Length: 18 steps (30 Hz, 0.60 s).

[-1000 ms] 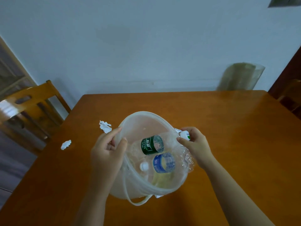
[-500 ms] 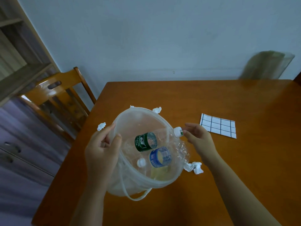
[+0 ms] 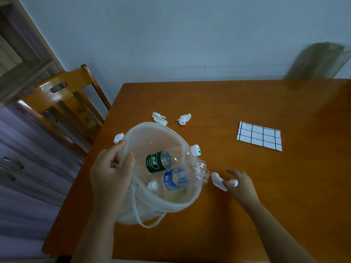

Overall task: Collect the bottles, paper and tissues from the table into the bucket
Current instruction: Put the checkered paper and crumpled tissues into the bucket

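Note:
A translucent white bucket (image 3: 152, 133) stands near the table's left edge. My left hand (image 3: 110, 173) grips its near-left rim. Inside lie a green-labelled bottle (image 3: 158, 161), its white cap poking over the right rim, and a blue-labelled bottle (image 3: 175, 179). My right hand (image 3: 241, 185) rests on the table right of the bucket, fingers closing around a crumpled white tissue (image 3: 218, 181). Three more crumpled tissues lie on the table: two beyond the bucket (image 3: 159, 118) (image 3: 184, 119) and one at its left rim (image 3: 118, 138). A white paper with a black grid (image 3: 259, 138) lies flat further right.
A wooden chair (image 3: 62, 103) stands at the table's left end, with cabinets and drawers beyond it. The wooden table (image 3: 247, 215) runs up to a pale wall. A blurred greenish object (image 3: 319, 61) sits at the far right corner.
My right hand left the green bottle's cap and dropped to the tissue beside the bucket. The view shifted, bringing more tissues and the grid paper into sight. My left hand kept the rim.

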### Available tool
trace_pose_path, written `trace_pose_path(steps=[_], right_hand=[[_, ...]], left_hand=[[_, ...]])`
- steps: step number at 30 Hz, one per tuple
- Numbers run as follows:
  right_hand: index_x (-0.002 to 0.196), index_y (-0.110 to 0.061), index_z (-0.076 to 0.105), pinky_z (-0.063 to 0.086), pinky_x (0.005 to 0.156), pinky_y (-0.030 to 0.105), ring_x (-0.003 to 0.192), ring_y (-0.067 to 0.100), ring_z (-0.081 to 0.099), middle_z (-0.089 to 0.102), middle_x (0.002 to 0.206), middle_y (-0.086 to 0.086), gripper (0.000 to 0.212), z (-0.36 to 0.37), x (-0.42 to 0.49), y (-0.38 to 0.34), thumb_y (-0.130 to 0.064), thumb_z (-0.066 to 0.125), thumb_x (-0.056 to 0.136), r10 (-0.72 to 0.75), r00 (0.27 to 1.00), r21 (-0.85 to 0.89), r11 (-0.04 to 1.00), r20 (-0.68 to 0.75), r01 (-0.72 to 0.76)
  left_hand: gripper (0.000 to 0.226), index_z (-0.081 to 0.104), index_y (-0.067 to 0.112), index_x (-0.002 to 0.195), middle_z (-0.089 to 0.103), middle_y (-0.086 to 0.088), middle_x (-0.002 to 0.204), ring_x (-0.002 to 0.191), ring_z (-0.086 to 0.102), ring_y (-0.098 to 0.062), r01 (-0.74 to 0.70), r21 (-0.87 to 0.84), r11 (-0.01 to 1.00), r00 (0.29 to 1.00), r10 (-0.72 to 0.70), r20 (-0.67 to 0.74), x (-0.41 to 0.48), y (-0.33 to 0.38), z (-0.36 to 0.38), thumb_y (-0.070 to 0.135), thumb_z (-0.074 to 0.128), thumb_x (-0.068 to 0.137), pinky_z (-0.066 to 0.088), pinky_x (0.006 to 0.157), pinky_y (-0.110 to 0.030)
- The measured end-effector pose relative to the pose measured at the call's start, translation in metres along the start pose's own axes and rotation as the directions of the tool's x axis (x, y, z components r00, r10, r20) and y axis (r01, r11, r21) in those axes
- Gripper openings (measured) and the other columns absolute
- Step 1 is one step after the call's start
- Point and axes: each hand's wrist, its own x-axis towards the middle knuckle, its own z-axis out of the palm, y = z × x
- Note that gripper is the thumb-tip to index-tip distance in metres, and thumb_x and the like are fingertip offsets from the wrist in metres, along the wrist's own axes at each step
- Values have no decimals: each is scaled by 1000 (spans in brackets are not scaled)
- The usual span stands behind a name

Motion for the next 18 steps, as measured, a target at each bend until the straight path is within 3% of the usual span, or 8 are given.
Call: trace_pose_path(steps=[7,11,15,18], right_hand=[[121,-19,52,39,89,34,120,27,35,45,125,11,45,20,2,27,-25,66,79,34,997,-166,986,65,-23],[114,-13,58,35,79,30,112,30,39,48,116,14,32,28,1,33,-15,60,82,33,999,-106,994,23,-31],[109,-9,60,39,76,32,100,30,47,51,102,13,26,24,1,31,-12,58,84,5,1000,-16,1000,10,-5],[108,-7,61,41,69,33,88,27,50,48,91,8,25,15,2,22,-8,58,83,-23,999,33,999,-42,25]], left_hand=[[36,60,32,107,60,-4,81,67,51,-14,-9,30,1000,1000,9,12,-2,0,7,14,62,76,42,51,-10],[35,59,32,106,60,-7,80,61,51,-18,-16,47,999,1000,15,22,-5,2,10,14,62,77,43,49,-13],[35,58,32,107,60,-9,81,64,53,-22,-15,49,999,999,14,32,-6,6,13,13,63,77,47,51,-27],[36,60,30,107,59,-5,78,63,52,-16,-20,54,998,999,19,26,-6,8,17,11,63,77,45,50,-21]])
